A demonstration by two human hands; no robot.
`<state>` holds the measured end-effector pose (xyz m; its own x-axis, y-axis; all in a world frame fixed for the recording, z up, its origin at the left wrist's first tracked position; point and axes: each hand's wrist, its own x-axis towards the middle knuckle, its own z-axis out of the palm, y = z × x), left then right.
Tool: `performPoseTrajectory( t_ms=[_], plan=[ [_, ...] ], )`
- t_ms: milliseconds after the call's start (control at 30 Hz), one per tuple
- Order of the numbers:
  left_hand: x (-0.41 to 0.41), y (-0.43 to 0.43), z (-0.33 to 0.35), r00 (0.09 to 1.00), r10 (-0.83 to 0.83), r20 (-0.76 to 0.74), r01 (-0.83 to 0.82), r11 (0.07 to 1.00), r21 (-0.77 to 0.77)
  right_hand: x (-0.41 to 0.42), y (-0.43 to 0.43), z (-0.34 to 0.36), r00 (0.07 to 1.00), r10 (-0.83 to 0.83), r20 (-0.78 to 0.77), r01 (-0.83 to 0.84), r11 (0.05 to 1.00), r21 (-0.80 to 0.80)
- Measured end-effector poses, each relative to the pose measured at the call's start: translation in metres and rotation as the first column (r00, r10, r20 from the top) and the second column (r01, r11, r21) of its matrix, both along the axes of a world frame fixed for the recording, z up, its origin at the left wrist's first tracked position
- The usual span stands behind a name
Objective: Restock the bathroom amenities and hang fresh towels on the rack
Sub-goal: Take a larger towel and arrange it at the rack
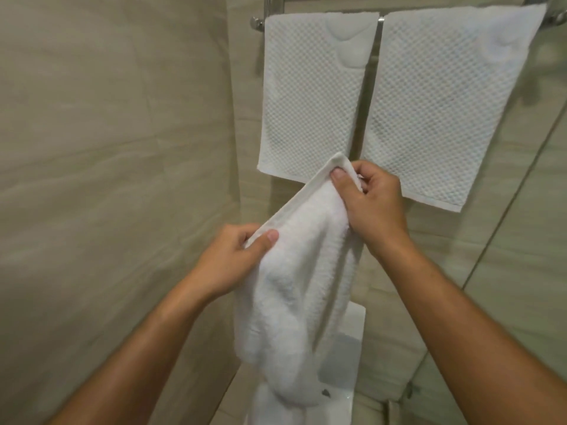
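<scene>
Beige tiled walls [107, 148] back the left waffle-weave towel [310, 96] and the right waffle-weave towel [441, 111], hung side by side on a chrome rack [257, 24]. Nearer and below, a fluffy white towel [294, 302] droops from its hemmed edge, which the fingers of the left hand [233, 259] and, higher, the right hand [371, 204] pinch.

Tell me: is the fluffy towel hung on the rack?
Not hung. The left hand and right hand pinch the fluffy towel by its hem, below the rack; it droops bunched.
</scene>
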<state>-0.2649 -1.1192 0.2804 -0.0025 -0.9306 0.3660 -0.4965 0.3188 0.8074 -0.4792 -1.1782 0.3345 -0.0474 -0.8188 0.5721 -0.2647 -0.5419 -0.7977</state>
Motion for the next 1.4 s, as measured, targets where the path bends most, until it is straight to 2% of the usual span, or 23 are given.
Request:
performPoseTrajectory(
  t_ms=[200,433,567,633,733,833,933,1033,1100,1167,1200,1267,1300,1400],
  plan=[
    [0.028,-0.047,0.013,0.996,0.043,0.08,-0.035,0.994,-0.101,-0.001,-0.03,0.001,0.996,-0.057,-0.065,0.056,0.998,-0.018],
    [0.043,-0.123,0.035,0.984,-0.149,0.101,0.163,0.976,-0.145,-0.001,-0.047,0.021,0.959,0.001,-0.284,0.041,0.989,0.142],
    [0.055,-0.167,0.044,0.953,-0.272,0.137,0.292,0.944,-0.156,-0.001,-0.064,0.038,0.962,-0.231,-0.145,0.231,0.973,-0.017],
    [0.059,-0.185,0.051,0.919,-0.363,0.153,0.378,0.922,-0.08,-0.005,-0.068,0.047,0.946,-0.318,-0.065,0.313,0.947,-0.076],
    [0.063,-0.205,0.064,0.843,-0.462,0.274,0.496,0.866,-0.065,-0.015,-0.069,0.058,0.917,-0.396,0.051,0.399,0.908,-0.13],
    [0.063,-0.218,0.076,0.798,-0.455,0.395,0.534,0.837,-0.115,-0.032,-0.068,0.069,0.884,-0.445,0.144,0.465,0.868,-0.175],
    [0.063,-0.231,0.084,0.822,-0.405,0.399,0.499,0.851,-0.165,-0.055,-0.062,0.075,0.835,-0.503,0.225,0.543,0.82,-0.182],
    [0.06,-0.243,0.093,0.914,-0.286,0.289,0.347,0.919,-0.189,-0.083,-0.056,0.078,0.783,-0.567,0.257,0.615,0.767,-0.182],
    [0.054,-0.244,0.101,0.966,-0.218,0.137,0.239,0.957,-0.163,-0.101,-0.052,0.079,0.755,-0.592,0.282,0.648,0.738,-0.187],
    [0.045,-0.243,0.108,0.977,-0.203,-0.06,0.193,0.971,-0.141,-0.118,-0.049,0.08,0.746,-0.595,0.301,0.656,0.733,-0.177],
    [0.039,-0.241,0.111,0.955,-0.218,-0.199,0.199,0.974,-0.111,-0.126,-0.048,0.08,0.747,-0.598,0.289,0.655,0.735,-0.173],
    [0.026,-0.239,0.117,0.847,-0.213,-0.488,0.233,0.972,-0.019,-0.14,-0.047,0.079,0.753,-0.604,0.26,0.652,0.738,-0.174],
    [0.02,-0.238,0.12,0.793,-0.195,-0.577,0.25,0.968,0.016,-0.146,-0.048,0.079,0.758,-0.599,0.26,0.646,0.743,-0.172],
    [0.003,-0.239,0.129,0.707,-0.175,-0.685,0.278,0.96,0.043,-0.166,-0.052,0.079,0.773,-0.566,0.286,0.616,0.778,-0.123]
  ],
)
